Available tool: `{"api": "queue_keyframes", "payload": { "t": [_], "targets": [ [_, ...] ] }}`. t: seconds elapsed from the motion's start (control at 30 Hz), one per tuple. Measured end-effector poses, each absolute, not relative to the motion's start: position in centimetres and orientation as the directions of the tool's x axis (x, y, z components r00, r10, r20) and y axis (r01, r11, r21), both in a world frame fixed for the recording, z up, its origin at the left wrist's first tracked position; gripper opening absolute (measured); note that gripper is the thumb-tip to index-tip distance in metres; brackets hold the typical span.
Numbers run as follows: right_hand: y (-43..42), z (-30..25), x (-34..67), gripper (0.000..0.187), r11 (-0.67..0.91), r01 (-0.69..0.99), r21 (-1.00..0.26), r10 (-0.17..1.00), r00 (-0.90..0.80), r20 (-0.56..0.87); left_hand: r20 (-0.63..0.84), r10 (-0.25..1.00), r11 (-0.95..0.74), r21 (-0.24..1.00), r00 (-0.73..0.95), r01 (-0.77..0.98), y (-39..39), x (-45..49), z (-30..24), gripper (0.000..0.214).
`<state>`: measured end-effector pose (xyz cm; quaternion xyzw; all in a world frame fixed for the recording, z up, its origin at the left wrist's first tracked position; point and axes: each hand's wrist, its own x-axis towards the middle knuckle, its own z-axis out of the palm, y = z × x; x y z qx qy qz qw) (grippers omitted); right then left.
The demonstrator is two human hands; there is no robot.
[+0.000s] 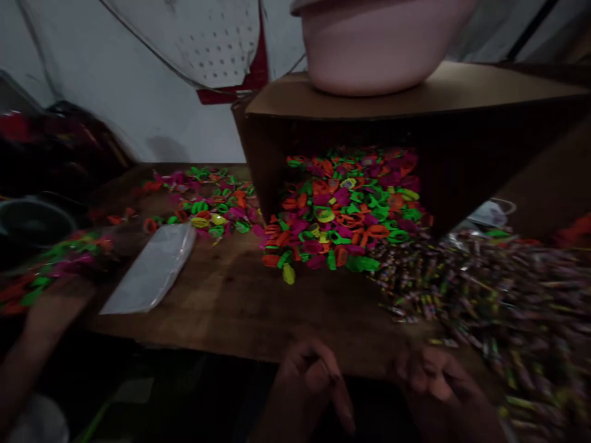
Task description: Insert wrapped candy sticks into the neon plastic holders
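Note:
My left hand (314, 375) is over the front edge of the wooden table (221, 326), its fingers curled inward and one finger pointing down. Beside it on the right, my right hand (434, 378) is curled with thumb and fingertips together. Dim light and blur hide whatever either hand may hold. Just right of my right hand spreads a large heap of small wrapped sticks (489, 295). Beyond both hands, a pile of small bright plastic toy pieces (341, 215), in orange, green, pink and yellow, spills from a cardboard box lying on its side (462, 92).
A pink basin (378, 43) stands on the box. At the left lies a white plastic bag (150, 271), with more bright pieces (221, 206) behind it. Another person's arm (50, 314) reaches in at far left, near colourful pieces (69, 258). A face mask (489, 212) lies by the box.

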<state>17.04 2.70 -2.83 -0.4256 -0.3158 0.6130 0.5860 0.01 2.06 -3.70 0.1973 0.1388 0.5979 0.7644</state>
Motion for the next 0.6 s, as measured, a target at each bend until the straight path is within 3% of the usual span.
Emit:
{"api": "queue_keyframes", "payload": {
  "t": [0.17,0.6],
  "targets": [
    [3.1,-2.6,15.7,0.025,-0.058,-0.498,-0.866,0.97,0.178,-0.167,-0.041,0.966,0.235,0.549,0.255,-0.802,2.2,-0.7,-2.4,0.017],
    [3.3,-2.0,14.3,0.033,-0.101,-0.67,-0.736,0.99,0.002,-0.138,-0.106,0.967,0.249,0.599,0.232,-0.761,1.7,-0.3,-1.1,0.017]
  ]
}}
